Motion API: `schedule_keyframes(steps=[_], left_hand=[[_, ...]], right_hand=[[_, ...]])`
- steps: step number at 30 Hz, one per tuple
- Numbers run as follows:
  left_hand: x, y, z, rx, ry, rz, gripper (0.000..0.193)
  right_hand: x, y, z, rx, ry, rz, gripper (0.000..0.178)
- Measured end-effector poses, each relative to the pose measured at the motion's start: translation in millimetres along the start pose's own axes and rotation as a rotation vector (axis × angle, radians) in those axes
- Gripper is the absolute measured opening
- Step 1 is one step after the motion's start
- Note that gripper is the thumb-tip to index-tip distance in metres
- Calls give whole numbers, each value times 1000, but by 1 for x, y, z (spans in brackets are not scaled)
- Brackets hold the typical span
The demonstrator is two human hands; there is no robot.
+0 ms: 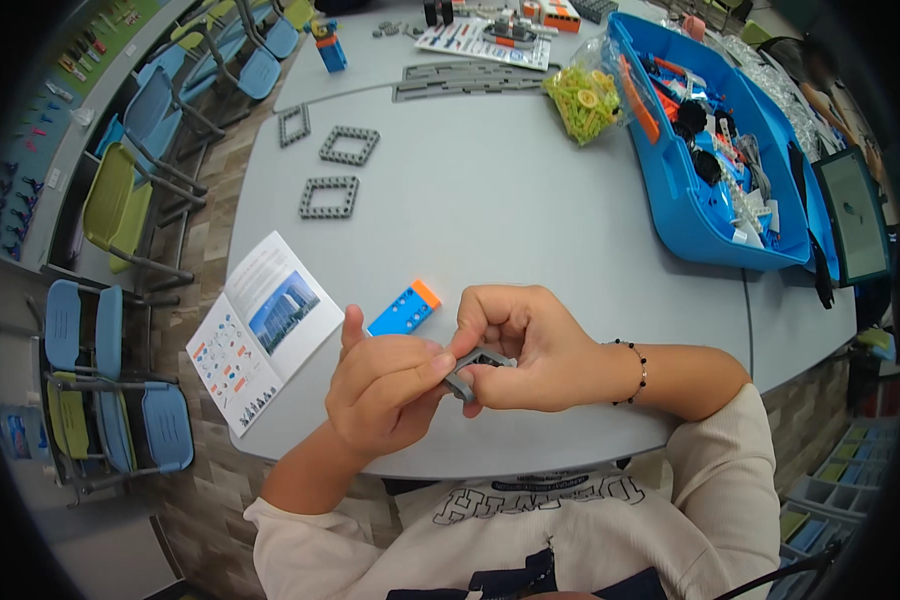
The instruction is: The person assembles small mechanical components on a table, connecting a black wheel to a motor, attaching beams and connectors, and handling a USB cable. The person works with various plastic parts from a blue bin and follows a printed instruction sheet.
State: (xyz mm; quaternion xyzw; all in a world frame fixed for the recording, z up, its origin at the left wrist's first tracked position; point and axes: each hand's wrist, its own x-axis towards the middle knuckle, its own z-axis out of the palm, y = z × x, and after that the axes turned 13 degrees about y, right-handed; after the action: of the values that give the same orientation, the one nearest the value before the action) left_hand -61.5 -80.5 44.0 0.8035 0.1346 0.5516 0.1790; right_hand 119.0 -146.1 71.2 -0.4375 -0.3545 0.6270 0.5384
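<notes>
Both my hands meet over the table's near edge around a small grey plastic building piece (459,384). My left hand (385,392) pinches its left side between thumb and fingers, with one finger sticking up. From the right, my right hand (530,350) closes on the same piece, its thumb pressed on top. The fingers hide much of the piece. Just beyond my left hand lies a blue block with an orange end (406,308). An open booklet (266,335) with a building photo and parts drawings rests to the left.
Grey rectangular frames (329,198) lie at the far left of the table (490,210). Long grey beams (470,82) and a bag of yellow-green pieces (582,102) are farther back. A blue bin of parts (670,205) stands right, beside a tablet (854,215). Chairs (120,205) line the left.
</notes>
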Motion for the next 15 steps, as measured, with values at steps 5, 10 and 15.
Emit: schedule_keyframes(steps=[5,10,15], left_hand=[[6,-8,1,-85,23,-137,32],[8,-16,4,-147,41,-229,25],[6,-22,6,-124,18,-298,17]], right_hand=[[15,0,-7,143,-115,-9,13],[28,9,-12,152,-129,-2,13],[31,12,-16,173,-97,45,13]])
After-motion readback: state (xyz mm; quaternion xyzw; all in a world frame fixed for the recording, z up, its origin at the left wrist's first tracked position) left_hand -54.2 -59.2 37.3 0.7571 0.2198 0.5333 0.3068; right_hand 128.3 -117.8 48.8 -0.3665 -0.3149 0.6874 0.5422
